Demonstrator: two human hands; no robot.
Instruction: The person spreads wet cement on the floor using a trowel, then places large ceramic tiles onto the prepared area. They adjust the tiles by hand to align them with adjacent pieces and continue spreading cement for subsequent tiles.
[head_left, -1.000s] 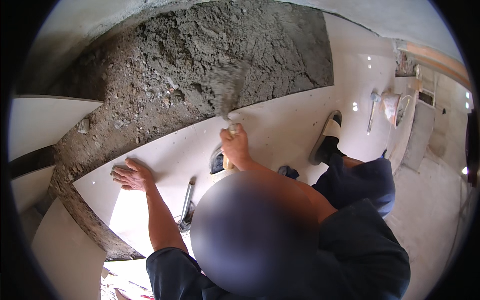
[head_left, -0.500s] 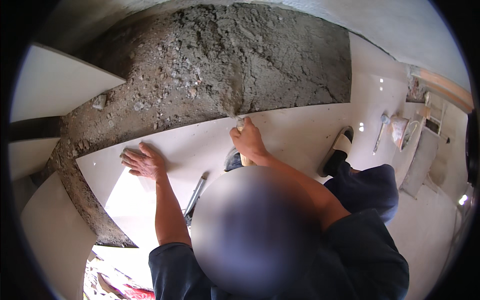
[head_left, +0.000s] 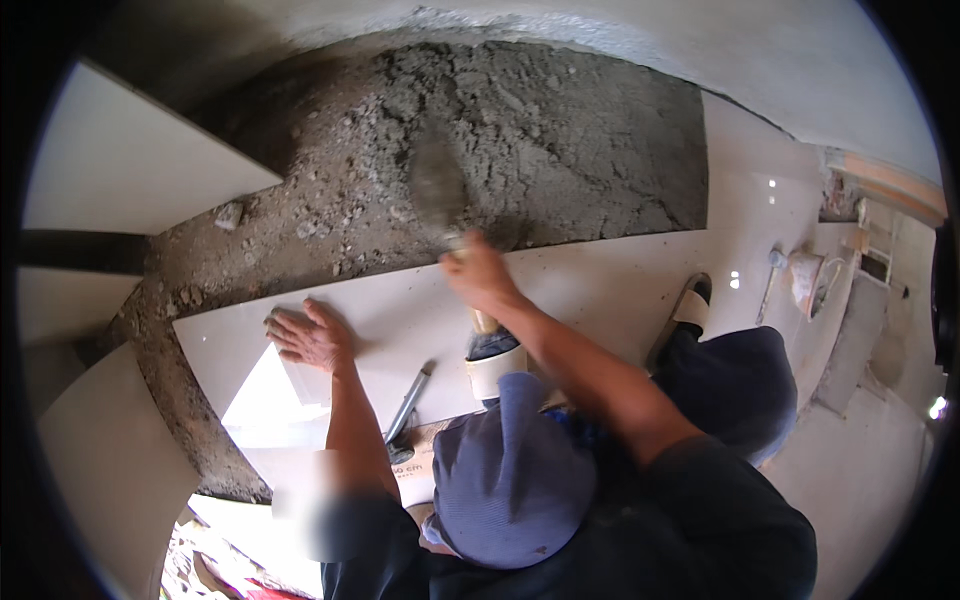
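Observation:
My right hand (head_left: 480,275) is closed round the wooden handle of a trowel (head_left: 438,188). Motion smears its blade, which is over the grey mortar bed (head_left: 590,140) just beyond a long pale tile (head_left: 590,285). Further left my left hand (head_left: 312,337) lies flat on that tile with its fingers spread, holding nothing. Between my left forearm and my left foot, a tool with a grey metal handle (head_left: 408,405) and a dark end rests on the tile.
Rubble and dry soil (head_left: 300,215) border the mortar on the left, where pale slabs (head_left: 130,165) stick in. My slippered foot (head_left: 692,302) stands on the tile. At right lie a hammer (head_left: 772,283) and a whitish container (head_left: 806,277). A wall (head_left: 800,70) runs along the back.
The trowel and my right hand have swung left over the mortar. My left hand stays flat on the tile. The whole view has shifted slightly.

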